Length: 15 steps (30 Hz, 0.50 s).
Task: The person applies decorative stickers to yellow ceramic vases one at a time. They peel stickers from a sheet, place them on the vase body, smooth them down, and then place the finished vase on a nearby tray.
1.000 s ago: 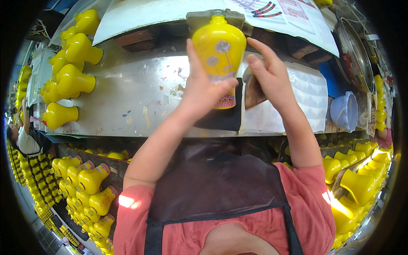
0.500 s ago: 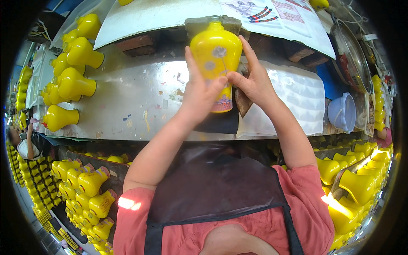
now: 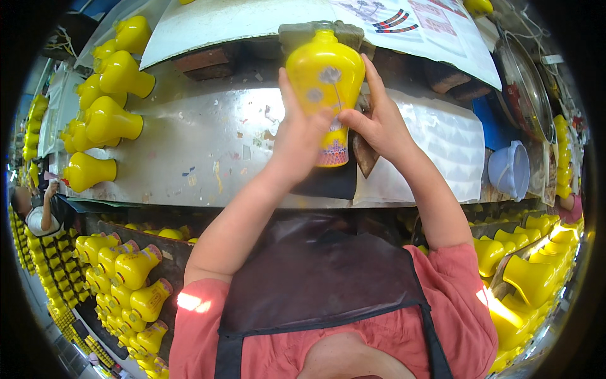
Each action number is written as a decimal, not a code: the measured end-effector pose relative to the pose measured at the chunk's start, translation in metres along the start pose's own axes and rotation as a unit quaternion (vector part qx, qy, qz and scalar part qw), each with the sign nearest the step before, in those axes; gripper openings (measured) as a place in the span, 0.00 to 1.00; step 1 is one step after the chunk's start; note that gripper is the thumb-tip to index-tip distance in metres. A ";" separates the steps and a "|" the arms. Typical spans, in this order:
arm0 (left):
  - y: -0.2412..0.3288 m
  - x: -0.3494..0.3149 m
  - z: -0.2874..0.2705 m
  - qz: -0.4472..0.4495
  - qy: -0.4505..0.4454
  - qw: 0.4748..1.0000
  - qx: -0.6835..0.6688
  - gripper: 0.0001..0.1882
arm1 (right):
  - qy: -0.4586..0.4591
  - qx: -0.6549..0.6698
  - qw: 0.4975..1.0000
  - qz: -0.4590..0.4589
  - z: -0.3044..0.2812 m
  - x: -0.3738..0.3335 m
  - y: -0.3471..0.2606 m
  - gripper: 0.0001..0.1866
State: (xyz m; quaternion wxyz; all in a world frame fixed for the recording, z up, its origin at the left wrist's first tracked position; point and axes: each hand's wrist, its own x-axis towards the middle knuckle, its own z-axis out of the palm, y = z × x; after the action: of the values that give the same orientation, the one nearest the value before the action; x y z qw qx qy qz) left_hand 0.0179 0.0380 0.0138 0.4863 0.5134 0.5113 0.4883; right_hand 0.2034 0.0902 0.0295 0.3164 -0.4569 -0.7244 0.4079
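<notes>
A glossy yellow bottle [image 3: 325,63] with wide shoulders and a narrow neck lies between my two hands, its neck pointing away from me. Grey flower shapes and a thin stem mark its upper side, and a patterned pink and blue band circles its base. My left hand [image 3: 302,126] lies along its left side, partly smeared by motion, with the thumb over the bottle. On the right side my right hand [image 3: 379,114] grips it, fingers along the edge and thumb across the front. The neck rests at a grey block [image 3: 290,39].
Several plain yellow bottles [image 3: 113,120] lie at the table's left. White backing sheets [image 3: 435,139] spread right of the bottle, near a pale blue bucket [image 3: 509,169]. Printed sheets [image 3: 410,31] cover a raised board at the back. Racks of yellow bottles [image 3: 148,300] flank me; another person [image 3: 43,211] is far left.
My left thumb shifts slightly over the bottle's lower front. The bottle stays in almost the same place, and my right hand hardly moves.
</notes>
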 end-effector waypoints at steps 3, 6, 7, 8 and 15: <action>-0.004 0.002 0.002 0.041 0.008 0.998 0.039 0.57 | 0.010 -0.001 0.999 -0.043 -0.002 0.002 0.008 0.56; -0.003 0.003 0.004 0.032 0.019 0.998 0.055 0.62 | 0.000 0.019 0.999 -0.031 -0.004 0.000 0.017 0.58; -0.002 0.003 0.005 0.027 0.021 0.998 0.048 0.63 | -0.004 0.036 0.999 -0.036 -0.004 -0.001 0.019 0.57; 0.000 0.002 0.007 0.024 0.024 0.999 0.040 0.65 | -0.008 0.038 0.999 -0.005 -0.006 -0.002 0.021 0.57; 0.014 -0.001 0.007 -0.022 0.031 0.995 0.093 0.67 | 0.030 0.072 0.996 0.050 -0.040 0.008 -0.007 0.34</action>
State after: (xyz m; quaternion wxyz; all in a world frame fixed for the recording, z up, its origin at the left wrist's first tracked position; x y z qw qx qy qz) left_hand 0.0251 0.0367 0.0273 0.4305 0.5297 0.5807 0.4438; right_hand 0.2313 0.1084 0.0549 0.3496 -0.4805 -0.6595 0.4604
